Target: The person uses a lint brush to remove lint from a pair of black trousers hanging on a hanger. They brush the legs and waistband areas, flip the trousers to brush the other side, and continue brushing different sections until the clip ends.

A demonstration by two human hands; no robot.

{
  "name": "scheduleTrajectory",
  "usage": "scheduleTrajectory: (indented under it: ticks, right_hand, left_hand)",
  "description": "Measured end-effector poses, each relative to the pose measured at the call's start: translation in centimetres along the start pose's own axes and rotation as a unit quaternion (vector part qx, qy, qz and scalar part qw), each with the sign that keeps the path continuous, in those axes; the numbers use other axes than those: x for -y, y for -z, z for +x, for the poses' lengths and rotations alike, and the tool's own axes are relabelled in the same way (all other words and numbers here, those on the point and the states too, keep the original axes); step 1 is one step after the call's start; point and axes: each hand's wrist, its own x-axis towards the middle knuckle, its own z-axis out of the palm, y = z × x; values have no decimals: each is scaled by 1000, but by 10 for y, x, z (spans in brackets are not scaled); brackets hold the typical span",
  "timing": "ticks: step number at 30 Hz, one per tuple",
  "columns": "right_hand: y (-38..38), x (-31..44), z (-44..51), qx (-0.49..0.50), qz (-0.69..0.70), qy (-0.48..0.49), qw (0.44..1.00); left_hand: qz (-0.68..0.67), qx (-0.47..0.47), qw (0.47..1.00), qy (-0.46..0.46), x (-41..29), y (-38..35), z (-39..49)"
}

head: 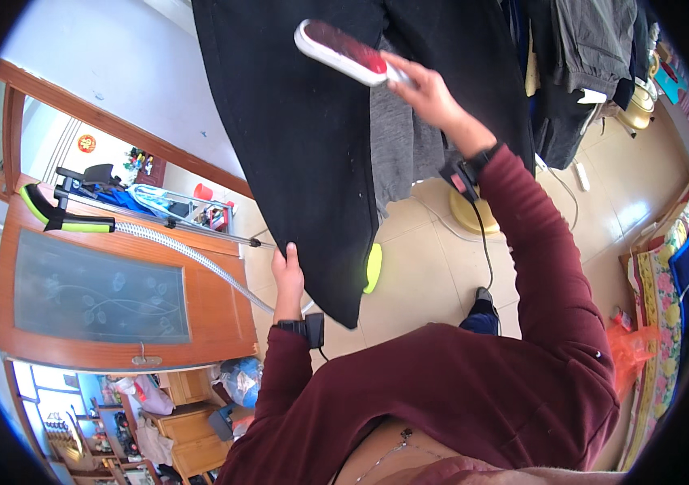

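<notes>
A pair of black trousers (296, 133) hangs before me, one leg reaching down to a pointed hem. In my right hand (426, 91) is the handle of a white lint brush (341, 51) with a dark red pad, held over the upper part of the cloth. My left hand (288, 273) is at the left edge of that leg, thumb up, pinching the fabric; the other fingers are mostly hidden. Grey fabric (393, 145) hangs beside the black leg. Black devices with cables are strapped to both wrists.
A garment steamer's green and black head (65, 218) with a ribbed hose is at left, by a wooden door (217, 309). More dark clothes (587, 48) hang at upper right. Cables and a gold round base (475, 212) are on the tiled floor. A flowered cover (663, 303) lies at right.
</notes>
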Motion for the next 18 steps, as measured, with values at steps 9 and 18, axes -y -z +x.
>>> scheduleTrajectory:
  ticks: [9, 18]
  right_hand:
    - [-32, 7, -66, 511, -135, -18, 849]
    - [-17, -23, 20, 64, -37, 65, 995]
  left_hand:
    - [82, -72, 993, -46, -18, 11, -15]
    - [187, -51, 980, -49, -22, 27, -16]
